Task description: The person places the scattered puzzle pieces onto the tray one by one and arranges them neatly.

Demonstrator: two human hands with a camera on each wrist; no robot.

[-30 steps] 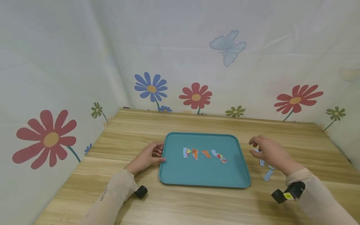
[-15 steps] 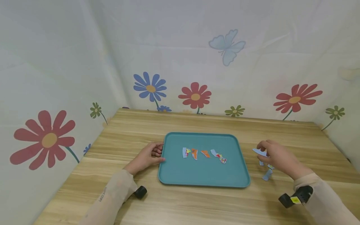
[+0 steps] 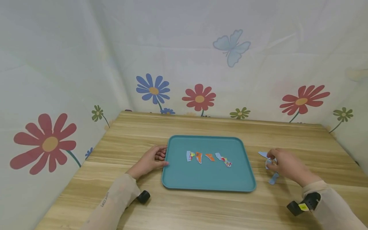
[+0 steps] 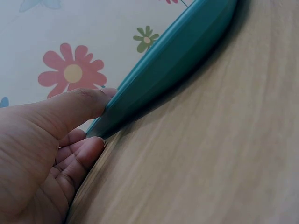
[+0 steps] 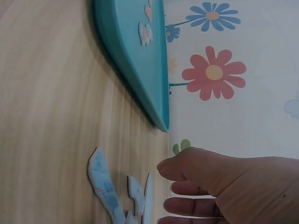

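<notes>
On the teal tray (image 3: 207, 179) lie several flat printed puzzle pieces in a row: a light blue one (image 3: 188, 156), an orange one (image 3: 199, 157), a smaller orange one (image 3: 210, 157), and a joined blue and red strip (image 3: 224, 159). My left hand (image 3: 150, 160) holds the tray's left edge, thumb at the rim and fingers against the side below. To the right of the tray, my right hand (image 3: 288, 166) hovers over loose light blue pieces, thumb and fingers apart. A pointed piece (image 3: 263, 154) and a narrow piece (image 5: 103, 182) lie by it; others are partly hidden.
Everything rests on a wood-grain table (image 3: 201, 207). A white curtain (image 3: 178, 41) printed with flowers and a butterfly stands behind the table and along its sides. Each wrist carries a small black camera, such as the left camera (image 3: 143, 196).
My right hand moved right and down over the loose pieces. The pointed blue piece, raised at its fingers half a second ago, now lies on the table. My left hand and the tray stayed put.
</notes>
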